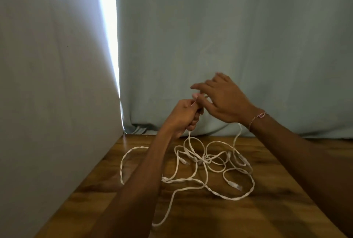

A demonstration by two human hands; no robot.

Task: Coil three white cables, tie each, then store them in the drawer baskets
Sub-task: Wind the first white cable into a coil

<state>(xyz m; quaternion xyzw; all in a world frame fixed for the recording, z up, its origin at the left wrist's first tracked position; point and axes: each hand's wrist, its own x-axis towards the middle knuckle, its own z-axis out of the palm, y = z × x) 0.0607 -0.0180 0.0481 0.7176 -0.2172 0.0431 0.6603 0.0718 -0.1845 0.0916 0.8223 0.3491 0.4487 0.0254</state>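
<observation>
- Left hand (184, 116): raised ahead, fingers curled tight in a fist-like grip, forearm reaching up from lower centre.
- Right hand (222, 99): just beside it, slightly higher, fingers spread and extended leftward; motion-blurred; wrist bent.

White cables (206, 163) lie tangled in loose loops, one strand lifted upward.

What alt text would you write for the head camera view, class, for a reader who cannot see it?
Two hands are raised over a wooden table: the left hand grips a white cable while the right hand, fingers spread, works beside it. More white cables lie tangled and uncoiled on the table, with a pale curtain behind.
</observation>
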